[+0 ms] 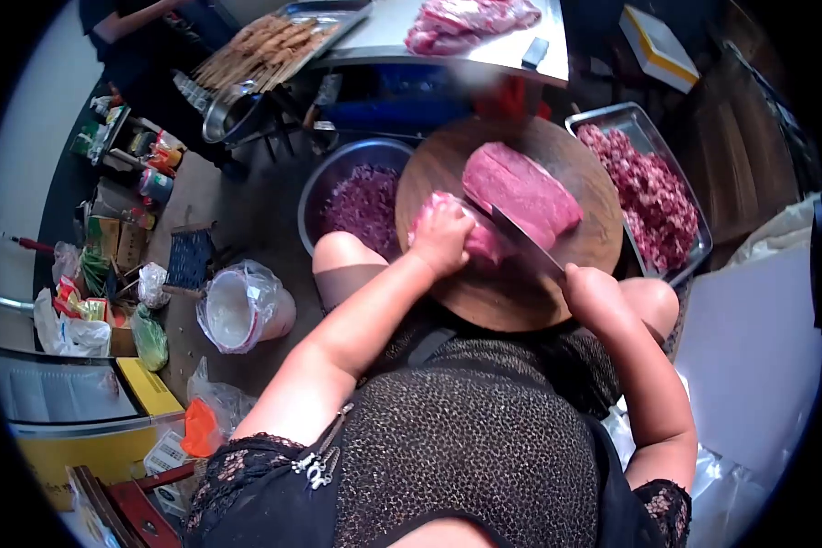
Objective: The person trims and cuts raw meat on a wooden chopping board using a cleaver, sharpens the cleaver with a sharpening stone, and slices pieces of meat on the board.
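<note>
The left hand (442,239) grips a small lump of meat (486,245) on the round board (511,309), and the right hand (597,296) grips a knife (526,241) beside the big lump (521,190).

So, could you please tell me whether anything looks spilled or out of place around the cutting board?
Nothing stands out: the chopped meat lies within its tray, and no spill shows on the cutting board.

Speckled black-and-tan top (466,438) at six o'clock; black lace sleeves (665,508) at seven and four; silvery charm (318,472) toward seven.
</note>
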`<action>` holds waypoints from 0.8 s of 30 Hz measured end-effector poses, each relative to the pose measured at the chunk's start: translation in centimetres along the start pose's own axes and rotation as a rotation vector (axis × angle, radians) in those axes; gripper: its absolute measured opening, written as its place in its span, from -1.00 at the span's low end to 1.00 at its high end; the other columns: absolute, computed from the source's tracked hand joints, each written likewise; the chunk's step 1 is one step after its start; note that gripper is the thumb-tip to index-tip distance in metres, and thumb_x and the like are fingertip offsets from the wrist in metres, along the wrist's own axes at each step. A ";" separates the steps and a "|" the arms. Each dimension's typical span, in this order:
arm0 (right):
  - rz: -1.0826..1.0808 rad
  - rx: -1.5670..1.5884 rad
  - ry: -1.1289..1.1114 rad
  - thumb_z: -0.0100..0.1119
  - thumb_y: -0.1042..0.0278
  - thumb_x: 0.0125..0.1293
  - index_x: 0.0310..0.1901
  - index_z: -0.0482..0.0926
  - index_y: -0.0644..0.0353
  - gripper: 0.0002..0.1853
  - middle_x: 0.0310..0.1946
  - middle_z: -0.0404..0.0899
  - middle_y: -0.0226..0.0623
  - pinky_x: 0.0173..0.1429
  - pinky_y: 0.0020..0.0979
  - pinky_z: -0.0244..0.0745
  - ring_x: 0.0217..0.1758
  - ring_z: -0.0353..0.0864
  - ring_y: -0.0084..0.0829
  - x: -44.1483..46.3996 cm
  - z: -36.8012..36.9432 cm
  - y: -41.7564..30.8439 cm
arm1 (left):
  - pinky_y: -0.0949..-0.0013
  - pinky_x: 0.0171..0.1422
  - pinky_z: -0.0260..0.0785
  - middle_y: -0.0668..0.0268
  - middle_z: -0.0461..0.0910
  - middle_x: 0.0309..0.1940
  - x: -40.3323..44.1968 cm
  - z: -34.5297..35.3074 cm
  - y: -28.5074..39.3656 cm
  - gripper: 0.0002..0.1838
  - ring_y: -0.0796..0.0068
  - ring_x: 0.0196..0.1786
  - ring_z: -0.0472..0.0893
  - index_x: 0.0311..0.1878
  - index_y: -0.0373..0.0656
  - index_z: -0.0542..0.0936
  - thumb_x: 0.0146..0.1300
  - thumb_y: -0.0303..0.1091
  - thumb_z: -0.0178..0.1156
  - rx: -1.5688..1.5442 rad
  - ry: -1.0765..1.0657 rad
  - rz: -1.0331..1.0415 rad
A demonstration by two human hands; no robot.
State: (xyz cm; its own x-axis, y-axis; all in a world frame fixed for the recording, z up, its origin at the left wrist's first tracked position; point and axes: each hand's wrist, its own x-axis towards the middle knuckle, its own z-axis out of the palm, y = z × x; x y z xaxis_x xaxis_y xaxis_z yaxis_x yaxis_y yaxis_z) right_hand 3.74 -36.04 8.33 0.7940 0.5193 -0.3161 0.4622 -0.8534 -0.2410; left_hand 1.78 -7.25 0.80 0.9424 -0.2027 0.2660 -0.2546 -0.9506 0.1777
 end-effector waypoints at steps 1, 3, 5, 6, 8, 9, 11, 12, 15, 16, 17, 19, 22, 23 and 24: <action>0.009 0.022 0.006 0.01 0.36 0.31 -0.29 0.51 0.26 -0.84 -0.41 0.63 0.07 -0.19 0.03 0.52 -0.26 0.65 0.09 -0.4 0.6 0.2 | 0.11 0.16 0.31 0.23 0.48 -0.09 0.0 -0.4 0.6 -0.70 0.09 0.08 0.45 -0.29 -0.05 0.57 -0.19 -0.33 0.33 0.016 0.056 0.054; -0.019 0.032 0.029 0.00 0.39 0.28 -0.28 0.52 0.26 -0.86 -0.42 0.64 0.04 -0.19 0.00 0.55 -0.26 0.66 0.06 0.2 1.6 0.4 | 0.06 0.26 0.23 0.19 0.45 -0.04 -0.4 0.0 1.1 -0.66 0.10 0.18 0.40 -0.22 -0.07 0.57 -0.18 -0.36 0.32 -0.084 -0.026 0.119; -0.044 0.049 0.077 -0.03 0.38 0.29 -0.29 0.54 0.26 -0.83 -0.39 0.65 0.01 -0.16 -0.01 0.56 -0.23 0.67 0.03 2.0 2.3 -0.5 | 0.07 0.15 0.30 0.20 0.48 -0.10 -0.8 0.9 1.6 -0.70 0.11 0.09 0.46 -0.27 -0.07 0.54 -0.18 -0.36 0.32 -0.111 -0.039 0.137; -0.065 0.046 0.116 -0.06 0.36 0.31 -0.30 0.55 0.26 -0.80 -0.34 0.67 -0.02 -0.12 -0.02 0.56 -0.20 0.68 0.01 3.1 2.6 -1.1 | 0.08 0.09 0.34 0.20 0.49 -0.13 -0.7 1.0 1.8 -0.71 0.11 0.04 0.49 -0.30 -0.08 0.53 -0.17 -0.36 0.32 -0.088 -0.085 0.116; -0.094 0.047 0.115 -0.04 0.37 0.30 -0.27 0.63 0.25 -0.77 -0.29 0.68 0.01 -0.09 -0.06 0.58 -0.16 0.69 -0.02 5.7 2.1 -2.7 | 0.10 -0.04 0.39 0.23 0.53 -0.24 -0.4 0.4 2.0 -0.72 0.13 -0.10 0.55 -0.33 -0.08 0.49 -0.18 -0.36 0.32 -0.078 0.003 0.165; -0.091 0.052 0.094 -0.03 0.37 0.29 -0.26 0.62 0.24 -0.78 -0.29 0.68 0.03 -0.08 -0.07 0.58 -0.16 0.69 -0.02 7.1 1.8 -3.6 | 0.12 -0.05 0.40 0.21 0.53 -0.27 -0.3 0.1 2.1 -0.71 0.12 -0.12 0.55 -0.33 -0.09 0.49 -0.18 -0.36 0.32 -0.102 -0.045 0.196; -0.104 0.059 0.079 -0.01 0.37 0.28 -0.25 0.64 0.24 -0.78 -0.29 0.67 0.04 -0.07 -0.07 0.58 -0.16 0.69 -0.02 10.0 2.1 -4.4 | 0.16 -0.10 0.43 0.21 0.54 -0.34 -0.1 -0.8 2.3 -0.71 0.11 -0.17 0.57 -0.33 -0.11 0.49 -0.19 -0.36 0.30 -0.101 -0.088 0.263; -0.121 0.061 0.076 -0.01 0.38 0.27 -0.24 0.65 0.23 -0.77 -0.29 0.68 0.03 -0.07 -0.08 0.58 -0.17 0.69 -0.02 10.6 1.7 -4.9 | 0.13 -0.09 0.44 0.20 0.54 -0.34 -0.4 -1.1 2.6 -0.74 0.10 -0.17 0.56 -0.34 -0.11 0.49 -0.17 -0.35 0.29 -0.118 -0.064 0.284; -0.119 0.050 0.042 0.04 0.40 0.22 -0.23 0.68 0.23 -0.78 -0.26 0.69 -0.03 -0.06 -0.12 0.60 -0.14 0.70 -0.07 9.5 0.9 -4.5 | 0.08 -0.07 0.44 0.14 0.56 -0.34 -1.7 -1.2 1.6 -0.70 0.02 -0.19 0.58 -0.29 -0.15 0.52 -0.15 -0.37 0.36 -0.211 -0.036 0.149; -0.091 0.046 0.031 0.07 0.43 0.20 -0.21 0.71 0.22 -0.77 -0.20 0.70 -0.05 -0.03 -0.16 0.61 -0.08 0.71 -0.11 8.8 0.7 -4.3 | 0.08 -0.08 0.45 0.11 0.57 -0.33 -1.9 -1.8 1.0 -0.67 -0.02 -0.19 0.58 -0.25 -0.16 0.55 -0.14 -0.37 0.39 -0.270 -0.030 0.039; -0.142 -0.037 -0.023 0.05 0.43 0.21 -0.21 0.71 0.22 -0.76 -0.21 0.71 -0.06 -0.02 -0.15 0.61 -0.09 0.71 -0.11 8.4 1.2 -3.4 | 0.13 -0.07 0.47 0.05 0.61 -0.29 -2.2 -2.2 -0.5 -0.60 -0.02 -0.19 0.61 -0.17 -0.18 0.58 -0.13 -0.35 0.47 -0.271 0.053 0.031; -0.143 -0.025 -0.033 0.03 0.43 0.21 -0.25 0.70 0.24 -0.77 -0.25 0.71 -0.06 -0.07 -0.14 0.61 -0.13 0.71 -0.10 5.9 0.9 -1.4 | 0.28 -0.08 0.52 0.14 0.67 -0.30 -2.2 -5.3 -0.6 -0.75 0.25 -0.25 0.67 -0.30 -0.18 0.64 -0.07 -0.37 0.44 -0.501 0.186 -0.309; -0.121 0.046 0.002 0.06 0.38 0.25 -0.28 0.67 0.28 -0.80 -0.31 0.70 -0.06 -0.15 -0.14 0.61 -0.23 0.72 -0.11 2.6 -0.9 0.6 | 0.37 0.10 0.47 0.30 0.66 -0.14 -1.1 -3.8 -8.3 -0.69 0.49 -0.09 0.62 -0.03 -0.20 0.61 0.11 -0.58 0.23 -1.199 0.405 -0.442; -0.057 0.213 -0.087 0.09 0.34 0.27 -0.29 0.64 0.31 -0.79 -0.39 0.67 -0.08 -0.24 -0.17 0.59 -0.33 0.70 -0.16 1.3 -2.8 0.8 | 0.31 0.18 0.45 0.29 0.64 -0.09 0.6 -7.5 -5.9 -0.64 0.40 -0.02 0.61 0.04 -0.21 0.59 0.14 -0.62 0.14 -1.316 0.524 -0.682; 0.008 0.382 -0.176 0.11 0.29 0.30 -0.30 0.61 0.33 -0.76 -0.48 0.65 -0.11 -0.32 -0.20 0.56 -0.44 0.68 -0.20 0.4 -4.1 1.1 | 0.22 0.23 0.44 0.26 0.60 0.01 1.9 -8.1 -6.9 -0.58 0.29 0.03 0.60 0.14 -0.21 0.53 0.16 -0.57 0.14 -1.460 0.639 -0.655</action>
State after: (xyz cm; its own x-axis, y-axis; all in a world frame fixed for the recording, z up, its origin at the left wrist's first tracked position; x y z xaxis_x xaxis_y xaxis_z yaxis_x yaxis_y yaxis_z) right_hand 6.19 -36.91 11.66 0.7019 0.5411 -0.4631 0.2505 -0.7963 -0.5507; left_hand 3.60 0.88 7.75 0.8249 0.5636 0.0442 -0.2053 0.2257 0.9523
